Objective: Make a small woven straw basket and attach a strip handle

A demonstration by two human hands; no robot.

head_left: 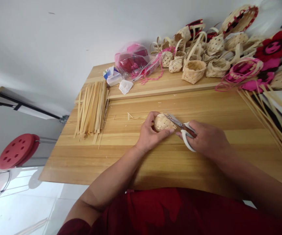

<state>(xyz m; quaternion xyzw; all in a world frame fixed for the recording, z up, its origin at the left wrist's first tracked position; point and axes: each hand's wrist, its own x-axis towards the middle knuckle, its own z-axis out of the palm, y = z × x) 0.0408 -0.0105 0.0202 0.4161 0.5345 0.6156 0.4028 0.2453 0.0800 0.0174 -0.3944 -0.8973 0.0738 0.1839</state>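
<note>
My left hand [150, 132] is wrapped round a small woven straw basket [162, 122] resting on the wooden table [170, 163]. My right hand [206, 138] grips white-handled scissors [183, 129], whose metal blades lie against the top right of the basket. Both hands sit near the middle of the table, close together.
A bundle of flat straw strips [91, 109] lies at the left. Along the back wall stand several finished small baskets [193, 70], a pink plastic bag [133, 60] and tissues [125, 86]. Long strips [270, 120] fan out at the right. A red stool [17, 150] stands on the floor, left.
</note>
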